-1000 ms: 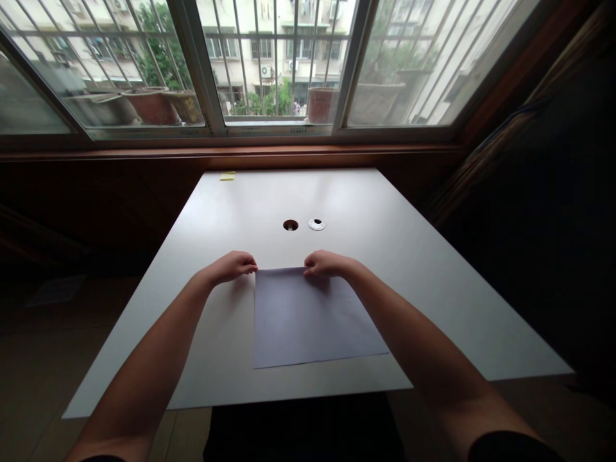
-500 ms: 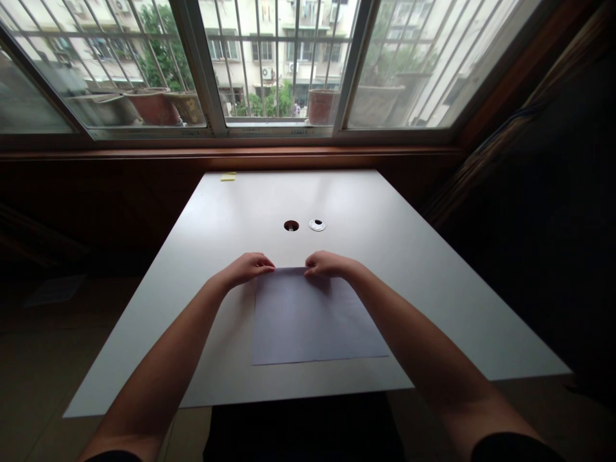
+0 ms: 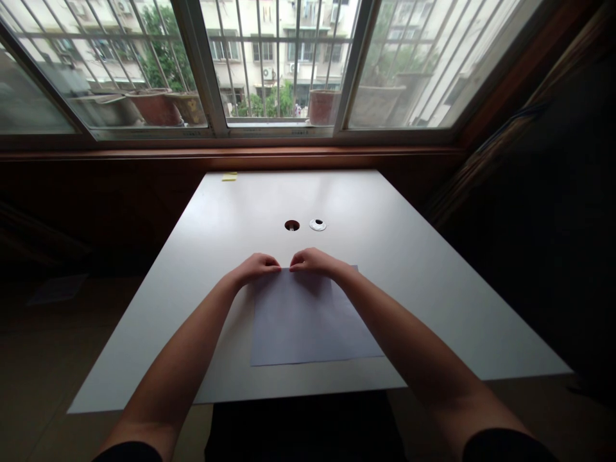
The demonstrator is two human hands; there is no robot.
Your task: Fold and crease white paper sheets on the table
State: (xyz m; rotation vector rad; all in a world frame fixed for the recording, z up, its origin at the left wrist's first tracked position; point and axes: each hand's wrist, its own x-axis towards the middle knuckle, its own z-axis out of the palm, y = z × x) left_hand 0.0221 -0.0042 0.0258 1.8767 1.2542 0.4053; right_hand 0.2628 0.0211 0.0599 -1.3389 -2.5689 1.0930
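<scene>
A pale sheet of paper point(image 3: 308, 327) lies flat on the white table point(image 3: 423, 321), near its front edge. At the sheet's far edge, my left hand point(image 3: 257, 266) pinches the paper between thumb and fingers, left of the middle. My right hand point(image 3: 312, 262) pinches the same edge just to the right, its fingertips a small gap from the left ones. The right forearm covers part of the sheet's right side.
Beyond my hands the table has a round hole point(image 3: 292, 226), and a white ring-shaped cover point(image 3: 317, 224) lies beside it. Yellow tape point(image 3: 230, 176) sticks to the far left corner. A barred window point(image 3: 283, 64) rises behind the table; a dark chair-like shape point(image 3: 303, 427) sits below the front edge.
My right hand has slid left along the paper's far edge, and my left hand has shifted slightly right. The gap between them is narrower.
</scene>
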